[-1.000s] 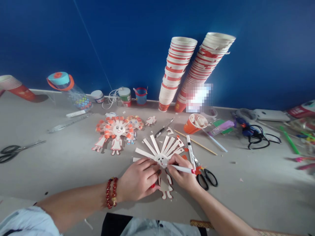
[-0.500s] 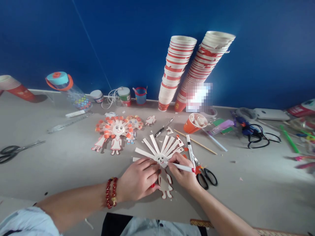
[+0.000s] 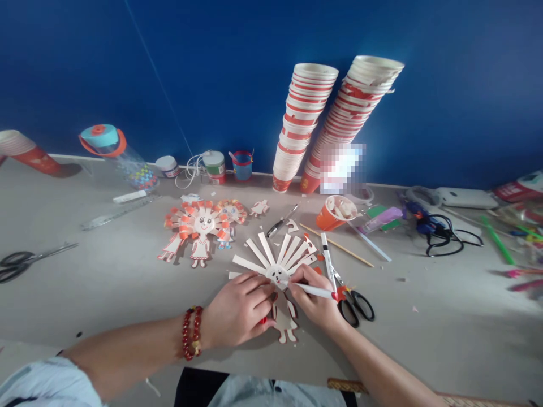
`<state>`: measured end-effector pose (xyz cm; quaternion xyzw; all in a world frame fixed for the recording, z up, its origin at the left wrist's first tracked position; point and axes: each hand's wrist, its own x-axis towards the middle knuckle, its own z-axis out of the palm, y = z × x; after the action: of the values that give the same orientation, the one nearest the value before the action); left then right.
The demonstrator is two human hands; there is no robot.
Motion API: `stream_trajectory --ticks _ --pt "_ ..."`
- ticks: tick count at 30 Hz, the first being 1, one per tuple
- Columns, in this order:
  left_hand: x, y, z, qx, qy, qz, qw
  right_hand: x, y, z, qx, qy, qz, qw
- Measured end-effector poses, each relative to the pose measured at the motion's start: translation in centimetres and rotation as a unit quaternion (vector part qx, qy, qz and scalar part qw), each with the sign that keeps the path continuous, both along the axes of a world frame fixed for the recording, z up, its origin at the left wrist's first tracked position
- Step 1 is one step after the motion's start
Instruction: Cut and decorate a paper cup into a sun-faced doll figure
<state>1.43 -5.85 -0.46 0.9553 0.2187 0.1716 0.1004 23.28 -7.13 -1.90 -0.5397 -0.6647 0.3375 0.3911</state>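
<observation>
My right hand (image 3: pixel 316 297) is closed round a white marker with a red end (image 3: pixel 316 290), its tip at the mouth of a drawn face. That face is on a paper doll (image 3: pixel 285 316) with white paper strips (image 3: pixel 265 249) fanned out round its head. My left hand (image 3: pixel 241 308) lies curled over the doll's left side, fingers on the edge of the face. A small red cap (image 3: pixel 263 320) shows between its thumb and fingers. Just right of my right hand lie black-handled scissors (image 3: pixel 357 308) and a capped white marker (image 3: pixel 328 257).
Finished paper dolls (image 3: pixel 201 237) lie to the left, beyond my left hand. Tall stacks of paper cups (image 3: pixel 305 118) lean by the blue wall. An orange cup with scraps (image 3: pixel 326 217), a wooden stick (image 3: pixel 339 246) and a glue gun (image 3: pixel 419 217) lie right. More scissors (image 3: pixel 25 260) are far left.
The marker tip and my right hand have shifted very slightly at the doll's mouth. My left hand stays in place.
</observation>
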Motion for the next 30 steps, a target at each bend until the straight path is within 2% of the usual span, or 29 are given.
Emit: stream_trajectory --ticks 12,24,30 --pt "-0.02 0.01 0.11 0.002 -0.003 -0.001 1.000 -0.20 0.04 -0.05 -0.019 -0.059 0.005 0.998" --pt "-0.01 -0.03 0.09 0.000 0.000 0.000 1.000 -0.28 0.08 0.09 -0.030 -0.058 0.012 0.998" --pt "-0.02 -0.02 0.05 -0.006 -0.001 0.000 1.000 -0.12 0.08 0.18 -0.004 -0.021 -0.003 1.000"
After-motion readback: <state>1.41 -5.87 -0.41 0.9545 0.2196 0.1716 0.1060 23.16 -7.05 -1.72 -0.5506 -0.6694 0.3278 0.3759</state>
